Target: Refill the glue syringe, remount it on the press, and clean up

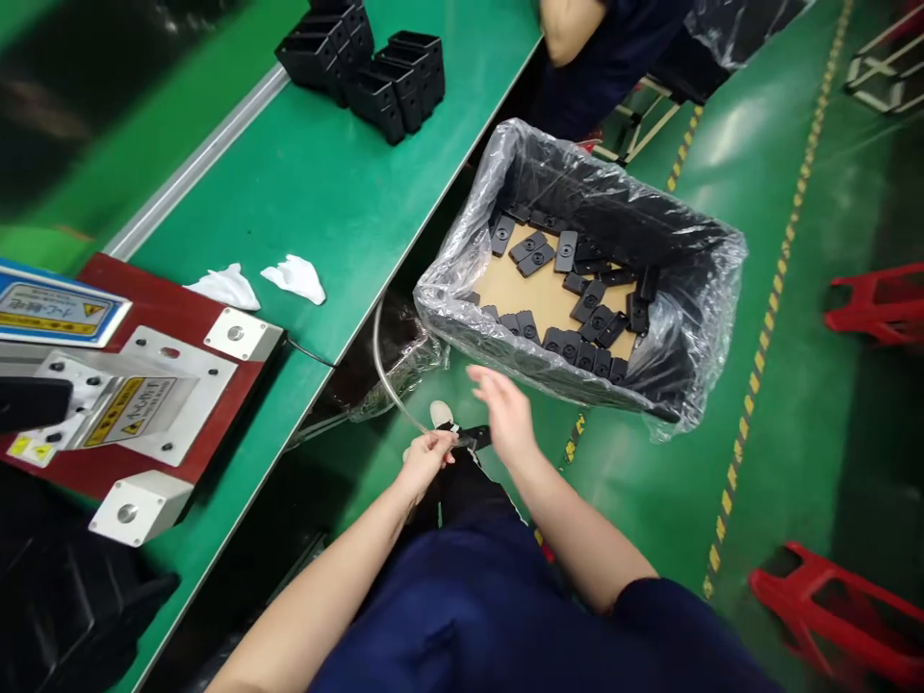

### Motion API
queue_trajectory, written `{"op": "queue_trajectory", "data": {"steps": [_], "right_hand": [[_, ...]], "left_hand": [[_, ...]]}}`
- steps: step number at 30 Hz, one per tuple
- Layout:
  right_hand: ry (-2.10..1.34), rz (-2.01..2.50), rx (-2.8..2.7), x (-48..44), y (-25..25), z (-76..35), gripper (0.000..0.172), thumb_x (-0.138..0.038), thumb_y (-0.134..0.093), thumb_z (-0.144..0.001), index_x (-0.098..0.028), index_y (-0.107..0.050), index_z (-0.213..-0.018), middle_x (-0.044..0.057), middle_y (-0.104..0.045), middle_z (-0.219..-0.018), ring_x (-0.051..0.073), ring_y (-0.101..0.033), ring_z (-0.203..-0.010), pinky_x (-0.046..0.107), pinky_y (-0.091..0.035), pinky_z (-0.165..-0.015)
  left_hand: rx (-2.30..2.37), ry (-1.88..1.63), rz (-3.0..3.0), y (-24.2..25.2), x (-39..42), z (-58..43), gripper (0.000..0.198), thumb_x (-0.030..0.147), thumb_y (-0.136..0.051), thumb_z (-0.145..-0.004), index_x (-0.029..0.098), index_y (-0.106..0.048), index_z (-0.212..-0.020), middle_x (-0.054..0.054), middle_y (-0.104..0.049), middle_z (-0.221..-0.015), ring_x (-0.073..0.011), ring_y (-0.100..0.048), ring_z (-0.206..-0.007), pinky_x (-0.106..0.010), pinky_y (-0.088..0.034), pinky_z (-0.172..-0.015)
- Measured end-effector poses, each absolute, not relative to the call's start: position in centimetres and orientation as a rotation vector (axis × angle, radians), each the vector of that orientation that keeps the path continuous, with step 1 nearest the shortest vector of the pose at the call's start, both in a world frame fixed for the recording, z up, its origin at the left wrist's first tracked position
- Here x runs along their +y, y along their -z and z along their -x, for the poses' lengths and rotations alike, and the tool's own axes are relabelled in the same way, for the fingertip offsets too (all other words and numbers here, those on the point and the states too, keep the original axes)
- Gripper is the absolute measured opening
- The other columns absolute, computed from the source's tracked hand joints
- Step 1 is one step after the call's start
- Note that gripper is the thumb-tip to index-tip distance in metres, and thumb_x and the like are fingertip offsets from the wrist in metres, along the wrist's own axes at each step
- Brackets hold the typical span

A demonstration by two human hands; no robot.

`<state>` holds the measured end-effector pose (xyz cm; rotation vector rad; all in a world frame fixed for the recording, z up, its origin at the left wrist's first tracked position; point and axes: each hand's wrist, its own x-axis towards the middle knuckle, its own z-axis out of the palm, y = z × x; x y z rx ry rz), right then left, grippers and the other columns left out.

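My left hand (pixel 425 460) is closed in a pinch, low in front of my body. At its fingertips is a small dark black piece (pixel 474 438), whose exact kind I cannot make out. A clear hose (pixel 386 371) curves down from beneath the table edge and meets my left hand; its end is hidden there. My right hand (pixel 507 414) is beside the far end of the black piece, fingers stretched out and raised. Just beyond it stands a bin lined with clear plastic (pixel 555 380), where several black rectangular blocks (pixel 566 251) lie on a tan cardboard sheet (pixel 505 279).
On the green table (pixel 339 192) are stacked black parts (pixel 404 82), white cloths (pixel 295 279) and a machine on a red-brown base (pixel 238 414). A co-worker's arm (pixel 570 27) is beyond the bin. Red stools (pixel 830 597) stand at right near yellow-black floor tape (pixel 769 351).
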<state>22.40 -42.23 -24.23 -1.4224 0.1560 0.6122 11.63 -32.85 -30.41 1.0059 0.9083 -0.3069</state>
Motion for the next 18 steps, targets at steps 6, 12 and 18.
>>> {"op": "queue_trajectory", "data": {"steps": [6, 12, 18], "right_hand": [[-0.306, 1.414, 0.749, -52.5, 24.6, -15.4, 0.044, -0.058, -0.069, -0.069, -0.023, -0.058, -0.095, 0.009, -0.066, -0.103, 0.025, -0.061, -0.102, 0.036, -0.053, -0.071], [-0.336, 0.793, 0.604, -45.4, 19.4, -17.9, 0.044, -0.067, -0.06, -0.077, -0.024, -0.054, -0.088, 0.004, -0.066, -0.086, 0.019, -0.065, -0.088, 0.037, -0.055, -0.076], [-0.063, 0.84, 0.408, -45.2, 13.4, -23.7, 0.036, -0.052, -0.065, -0.081, -0.023, -0.046, -0.068, -0.005, -0.048, -0.06, 0.009, -0.052, -0.055, 0.025, -0.056, -0.061]], "left_hand": [[0.753, 0.302, -0.852, 24.4, -32.6, -13.0, 0.026, 0.032, -0.064, -0.07, 0.008, -0.067, -0.08, -0.01, -0.07, -0.077, -0.0084, -0.055, -0.053, -0.02, -0.043, -0.052], [0.581, 0.319, -0.841, 18.4, -34.2, -13.7, 0.029, 0.037, -0.068, -0.07, 0.011, -0.063, -0.082, -0.01, -0.07, -0.088, -0.0094, -0.059, -0.059, -0.021, -0.043, -0.054], [0.183, 0.421, -1.28, 17.8, -33.4, -10.1, 0.04, 0.048, -0.067, -0.073, 0.017, -0.058, -0.097, -0.001, -0.062, -0.07, -0.0126, -0.058, -0.061, -0.025, -0.044, -0.061]]}}
